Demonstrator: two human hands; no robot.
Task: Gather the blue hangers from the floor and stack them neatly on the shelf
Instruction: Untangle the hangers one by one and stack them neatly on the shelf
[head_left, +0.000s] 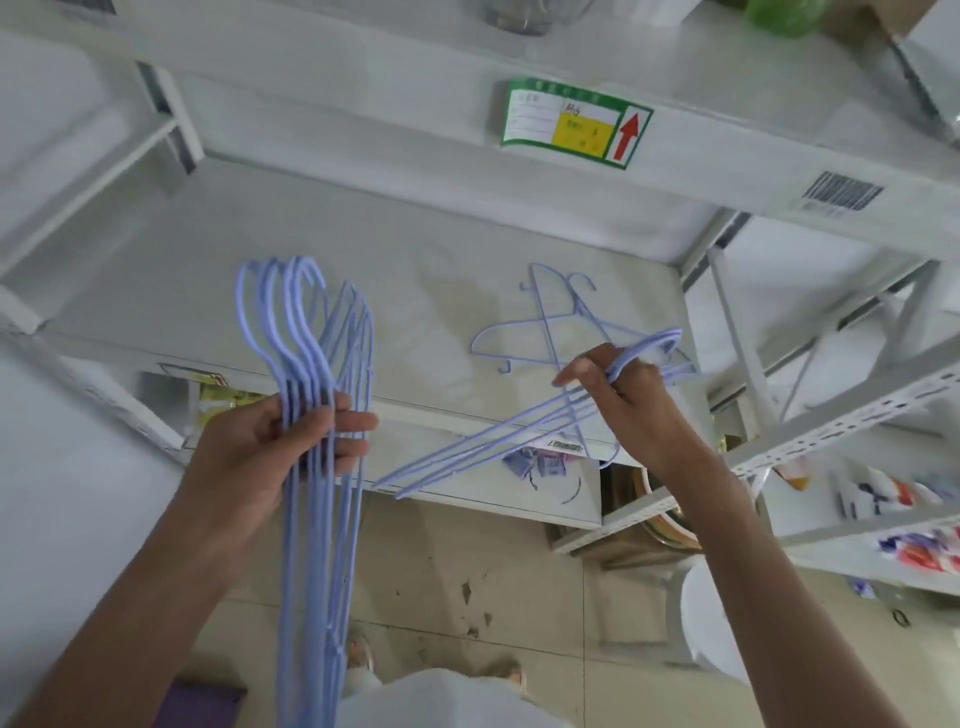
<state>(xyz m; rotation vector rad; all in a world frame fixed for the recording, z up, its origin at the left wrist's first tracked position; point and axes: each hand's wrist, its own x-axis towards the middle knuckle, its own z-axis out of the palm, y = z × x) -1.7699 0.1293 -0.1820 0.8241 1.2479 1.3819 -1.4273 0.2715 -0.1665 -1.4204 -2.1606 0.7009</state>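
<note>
My left hand (270, 447) grips a bunch of several blue hangers (311, 519), held upright with their hooks pointing up above the white shelf (260, 249). My right hand (623, 400) holds a smaller bundle of blue hangers (493, 441) near their hooks, slanting down to the left over the shelf's front edge. A few more blue hangers (540, 332) lie loose on the shelf board behind my right hand.
An upper shelf with a green and yellow label (576, 122) overhangs the board. A perforated white rack (831, 415) with packaged goods stands to the right. A white round stool (711, 618) sits on the tiled floor below.
</note>
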